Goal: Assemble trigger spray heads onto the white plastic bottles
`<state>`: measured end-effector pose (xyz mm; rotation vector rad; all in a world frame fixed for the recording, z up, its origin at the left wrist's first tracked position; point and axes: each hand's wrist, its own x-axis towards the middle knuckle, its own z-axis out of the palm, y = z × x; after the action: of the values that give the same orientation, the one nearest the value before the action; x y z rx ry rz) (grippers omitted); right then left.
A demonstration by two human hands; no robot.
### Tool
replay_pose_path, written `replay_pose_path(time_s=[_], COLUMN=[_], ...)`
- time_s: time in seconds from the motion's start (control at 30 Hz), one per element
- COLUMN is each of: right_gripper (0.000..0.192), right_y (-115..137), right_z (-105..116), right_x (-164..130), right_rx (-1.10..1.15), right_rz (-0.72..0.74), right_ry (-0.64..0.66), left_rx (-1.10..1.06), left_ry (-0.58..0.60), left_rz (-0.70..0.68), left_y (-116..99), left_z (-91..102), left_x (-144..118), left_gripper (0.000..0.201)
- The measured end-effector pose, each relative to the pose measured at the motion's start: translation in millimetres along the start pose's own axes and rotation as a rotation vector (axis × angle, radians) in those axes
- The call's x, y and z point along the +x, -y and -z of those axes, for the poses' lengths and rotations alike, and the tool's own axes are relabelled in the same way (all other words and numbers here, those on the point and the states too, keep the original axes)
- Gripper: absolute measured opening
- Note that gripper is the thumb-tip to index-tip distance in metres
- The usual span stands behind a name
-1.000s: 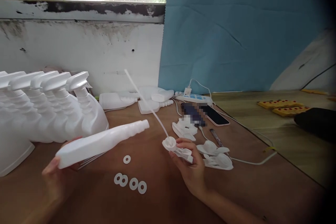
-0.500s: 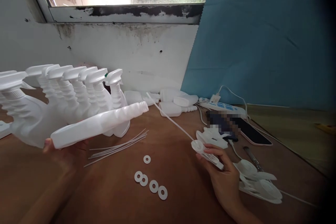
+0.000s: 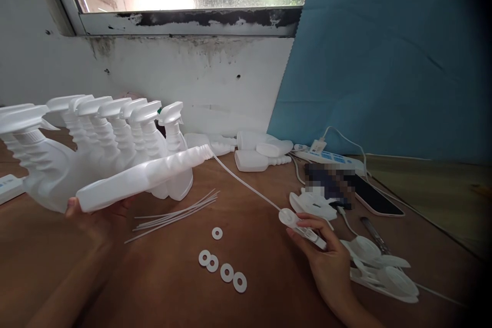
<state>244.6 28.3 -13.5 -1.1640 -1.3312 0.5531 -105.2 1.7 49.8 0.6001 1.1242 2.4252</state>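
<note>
My left hand [image 3: 98, 220] is closed around the base of a white plastic bottle [image 3: 142, 177], which lies tilted with its threaded neck up and to the right. Between its fingers and thumb, my right hand [image 3: 323, 246] grips a white trigger spray head [image 3: 302, 228]. A thin dip tube [image 3: 246, 184] runs from the spray head to the bottle's neck, its tip at the mouth and the tube slightly bowed. Several white ring washers [image 3: 227, 272] lie on the brown table below, and a bundle of loose tubes [image 3: 172, 218] rests near the bottle.
Several capped spray bottles [image 3: 103, 133] stand at the left. Bottles without heads [image 3: 251, 160] lie by the wall. More spray heads [image 3: 384, 271] lie at the right, near a pen [image 3: 372, 233], a phone [image 3: 378, 195] and a power strip [image 3: 330, 156] with cables.
The bottle's neck and the free end of the tube have come together; before, they were slightly apart. The tube now bends. Both hands keep their hold.
</note>
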Motion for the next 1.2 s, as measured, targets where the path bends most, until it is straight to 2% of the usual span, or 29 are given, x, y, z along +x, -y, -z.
replay_pose_path(time_s=[0.17, 0.33, 0.5, 0.63, 0.77, 0.97, 1.2], right_gripper=[0.025, 0.039, 0.042, 0.037, 0.027, 0.025, 0.021], right_y=[0, 0, 1, 2, 3, 1, 2], right_z=[-1, -1, 0, -1, -1, 2, 4], right_x=[1, 4, 8, 6, 2, 4, 5], right_rx=[-0.006, 0.01, 0.009, 0.022, -0.02, -0.011, -0.037], right_rz=[-0.049, -0.187, -0.243, -0.184, -0.115, -0.161, -0.14], right_ry=[-0.003, -0.102, -0.178, -0.086, 0.013, -0.024, 0.003], left_rx=[0.008, -0.008, 0.03, 0.034, 0.075, 0.101, 0.064], left_ry=[-0.004, -0.068, -0.016, 0.027, 0.019, -0.01, -0.018], left_rz=[0.029, 0.119, 0.131, 0.1, 0.046, 0.031, 0.028], left_y=[-2, -11, -12, -7, -6, -12, -9], left_z=[-0.6, -8.9, -8.6, -2.8, -0.1, 2.0, 3.8], left_x=[1, -5, -5, 2, 8, 15, 20], left_gripper=[0.047, 0.053, 0.052, 0.053, 0.056, 0.061, 0.057])
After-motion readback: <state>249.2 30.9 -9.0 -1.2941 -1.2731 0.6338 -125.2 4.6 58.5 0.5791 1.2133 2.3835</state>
